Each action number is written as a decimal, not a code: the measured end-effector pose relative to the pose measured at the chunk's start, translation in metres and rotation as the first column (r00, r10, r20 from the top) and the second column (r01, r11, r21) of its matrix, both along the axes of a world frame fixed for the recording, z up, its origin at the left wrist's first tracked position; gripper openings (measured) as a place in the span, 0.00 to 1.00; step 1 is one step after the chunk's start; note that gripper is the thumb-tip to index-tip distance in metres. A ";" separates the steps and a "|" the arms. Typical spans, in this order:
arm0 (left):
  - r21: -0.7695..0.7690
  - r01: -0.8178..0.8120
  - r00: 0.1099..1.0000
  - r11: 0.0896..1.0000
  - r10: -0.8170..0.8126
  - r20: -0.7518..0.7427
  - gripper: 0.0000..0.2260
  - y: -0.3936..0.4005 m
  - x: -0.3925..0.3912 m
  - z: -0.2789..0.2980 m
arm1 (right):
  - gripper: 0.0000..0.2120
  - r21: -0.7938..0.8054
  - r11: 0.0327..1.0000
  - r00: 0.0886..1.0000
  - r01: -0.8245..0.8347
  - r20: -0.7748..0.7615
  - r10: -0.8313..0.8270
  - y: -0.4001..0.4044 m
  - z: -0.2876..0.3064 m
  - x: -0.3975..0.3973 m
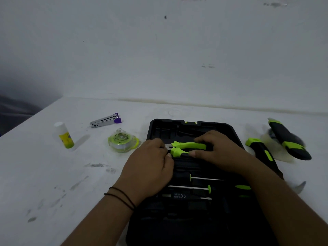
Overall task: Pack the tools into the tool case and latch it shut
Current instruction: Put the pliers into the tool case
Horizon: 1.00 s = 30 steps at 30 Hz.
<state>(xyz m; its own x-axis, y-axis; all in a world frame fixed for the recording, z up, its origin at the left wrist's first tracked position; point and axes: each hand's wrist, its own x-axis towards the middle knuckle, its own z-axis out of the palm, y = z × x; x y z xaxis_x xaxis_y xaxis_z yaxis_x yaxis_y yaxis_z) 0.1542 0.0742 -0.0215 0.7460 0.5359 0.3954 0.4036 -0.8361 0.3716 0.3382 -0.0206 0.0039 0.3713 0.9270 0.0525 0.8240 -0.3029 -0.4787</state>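
Black tool case [193, 219] lies open at near edge of table [53, 174], screwdrivers [200, 179] already seated. Both hands over pliers [188, 148] in case's far half: left hand [150, 164] pinching metal head end, right hand [220, 150] curled round green handles. Judgement: line pliers up with moulded slot, press down evenly, handles squeezed together. Tape measure [123, 141] waits left of case, knife [289, 139] and another green-black tool [260, 151] right.
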 end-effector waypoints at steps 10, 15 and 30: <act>0.006 -0.039 0.999 0.999 0.039 -0.024 0.25 -0.002 0.003 -0.002 | 0.25 -0.127 0.988 0.996 0.084 0.051 -0.078 0.010 0.007 -0.005; 0.045 -0.032 0.999 0.998 0.034 -0.041 0.21 -0.003 0.003 -0.004 | 0.24 -0.170 0.978 0.991 0.124 0.079 -0.112 0.014 0.012 -0.008; 0.030 0.024 0.990 0.999 -0.019 -0.138 0.23 -0.003 0.007 -0.005 | 0.22 -0.214 0.965 0.971 0.149 0.216 -0.102 0.008 0.008 -0.027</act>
<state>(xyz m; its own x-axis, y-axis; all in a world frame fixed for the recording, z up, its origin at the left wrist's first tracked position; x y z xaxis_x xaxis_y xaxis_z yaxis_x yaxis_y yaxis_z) 0.1612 0.0716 -0.0265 0.8058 0.5079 0.3046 0.4308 -0.8556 0.2869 0.3111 -0.0123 0.0121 0.4887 0.8697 -0.0688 0.8444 -0.4913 -0.2134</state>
